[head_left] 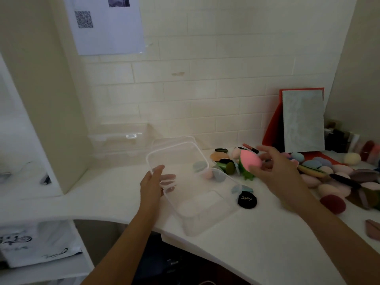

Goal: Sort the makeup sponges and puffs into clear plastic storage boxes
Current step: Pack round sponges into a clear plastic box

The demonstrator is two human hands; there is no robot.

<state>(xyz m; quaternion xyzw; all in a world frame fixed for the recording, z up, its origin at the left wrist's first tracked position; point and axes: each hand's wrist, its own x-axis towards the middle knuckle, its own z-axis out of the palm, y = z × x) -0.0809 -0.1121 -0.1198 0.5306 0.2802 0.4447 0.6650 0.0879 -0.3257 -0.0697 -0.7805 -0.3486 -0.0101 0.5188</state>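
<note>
A clear plastic storage box (203,210) sits on the white counter (115,194) with its lid (176,157) raised open. My left hand (153,183) grips the lid's near edge, thumb on top. My right hand (275,169) holds a pink and green sponge (249,160) just right of the box, above the counter. A heap of sponges and puffs (333,177) in pink, blue, dark red and olive lies at the right. A black round puff (247,199) lies beside the box's right wall. A few pale sponges show through the lid.
A red stand with a grey board (302,120) leans on the tiled wall at the back right. Another clear box (119,138) stands against the wall at the back left. A tall cream panel (41,99) bounds the left. The counter edge curves in front.
</note>
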